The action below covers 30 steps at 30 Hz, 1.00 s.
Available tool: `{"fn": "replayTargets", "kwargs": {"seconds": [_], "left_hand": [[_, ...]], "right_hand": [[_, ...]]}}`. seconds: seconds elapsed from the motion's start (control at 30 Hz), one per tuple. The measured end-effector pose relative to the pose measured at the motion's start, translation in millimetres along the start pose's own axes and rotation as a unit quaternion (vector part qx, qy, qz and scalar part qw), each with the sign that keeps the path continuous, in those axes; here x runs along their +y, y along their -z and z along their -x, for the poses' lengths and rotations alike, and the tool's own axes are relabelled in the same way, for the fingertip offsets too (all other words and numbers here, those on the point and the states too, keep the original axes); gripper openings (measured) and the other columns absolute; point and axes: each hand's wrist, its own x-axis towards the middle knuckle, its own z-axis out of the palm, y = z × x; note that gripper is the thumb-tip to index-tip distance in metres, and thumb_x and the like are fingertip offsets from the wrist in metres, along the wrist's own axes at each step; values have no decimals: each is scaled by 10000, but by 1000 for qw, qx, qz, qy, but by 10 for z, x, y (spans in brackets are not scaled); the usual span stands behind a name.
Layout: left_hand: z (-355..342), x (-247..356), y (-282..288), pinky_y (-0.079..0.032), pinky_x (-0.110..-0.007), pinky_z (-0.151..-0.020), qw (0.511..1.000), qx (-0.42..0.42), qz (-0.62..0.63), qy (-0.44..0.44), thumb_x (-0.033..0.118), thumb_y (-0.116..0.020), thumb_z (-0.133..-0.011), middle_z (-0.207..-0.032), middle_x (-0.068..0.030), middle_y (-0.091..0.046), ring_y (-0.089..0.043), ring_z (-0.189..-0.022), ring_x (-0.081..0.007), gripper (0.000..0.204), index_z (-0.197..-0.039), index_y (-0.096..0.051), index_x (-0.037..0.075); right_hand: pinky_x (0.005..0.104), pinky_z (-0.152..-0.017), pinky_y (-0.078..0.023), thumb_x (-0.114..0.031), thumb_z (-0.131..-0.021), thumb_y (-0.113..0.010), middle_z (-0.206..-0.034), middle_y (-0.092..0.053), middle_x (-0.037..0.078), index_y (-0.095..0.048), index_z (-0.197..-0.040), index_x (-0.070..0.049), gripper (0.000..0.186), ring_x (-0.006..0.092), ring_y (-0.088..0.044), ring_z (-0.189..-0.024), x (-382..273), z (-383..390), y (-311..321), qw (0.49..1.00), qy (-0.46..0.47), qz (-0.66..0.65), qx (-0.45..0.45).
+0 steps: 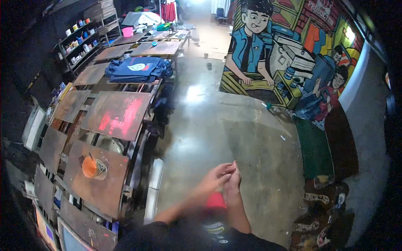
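Note:
In front of my body, above the floor, my two hands meet. My left hand (217, 176) reaches across, its thumb and fingers apart and touching the palm side of my right hand (234, 179). The right hand's fingers point up and away from me, loosely cupped. Both look open, and no object shows in either one; the space between the palms is partly hidden. The left forearm is smeared by motion. Below the hands are my black shirt (188, 234) and a patch of red cloth (216, 200).
Left stands a long rack of brown boards (119, 112) with a bucket (99, 168) orange inside and a stack of dark blue printed cloth (136, 68). Shelves (79, 44) hold containers behind it. A painted mural (289, 50) covers the right wall. The shiny concrete floor (205, 121) runs between.

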Motion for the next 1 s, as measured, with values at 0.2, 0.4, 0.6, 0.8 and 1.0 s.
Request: {"fn": "replayTargets", "kwargs": {"seconds": [0.2, 0.4, 0.6, 0.8, 1.0], "left_hand": [[-1045, -107, 275, -459, -384, -1031, 996, 82, 16, -3, 211, -579, -993, -1318, -150, -600, -590, -1191, -229, 431, -1354, -525, -18], [-1963, -29, 502, -493, -370, -973, 968, 250, -7, -19, 208, -579, -997, -1184, -147, -669, -663, -1041, -218, 377, -1286, -570, -33], [-2507, -64, 596, -531, -345, -913, 948, 317, 15, -1, 152, -590, -987, -1137, -142, -684, -668, -1008, -206, 303, -1231, -606, -27], [-2793, -107, 931, -537, -334, -893, 918, 395, 28, 2, 119, -594, -975, -1100, -135, -691, -671, -980, -206, 266, -1202, -615, -17], [-3155, -176, 1584, -542, -341, -874, 889, 456, 31, -14, 164, -652, -928, -1098, -135, -693, -678, -963, -211, 321, -1194, -623, -14]], "right_hand": [[281, -536, -463, -368, -998, -560, -636, -563, 9, -559, -722, -129, 365, 117, -545, -566, -616, -1439, -206, 993, 7, 72, -97], [270, -553, -490, -284, -995, -584, -679, -567, -6, -567, -791, -130, 256, 103, -557, -595, -1297, -2294, -876, 986, 73, 67, -133], [276, -572, -490, -227, -991, -583, -739, -585, -10, -579, -856, -117, 174, 103, -570, -649, -1324, -2938, -1033, 981, 1, 72, -182], [284, -594, -488, -166, -975, -596, -829, -619, 7, -590, -934, -88, 88, 111, -598, -717, -1100, -3464, -1326, 959, -84, 107, -249], [279, -619, -496, -149, -972, -594, -857, -628, 19, -585, -955, -82, 70, 115, -607, -747, -1071, -3856, -1839, 941, -71, 146, -298]]}}
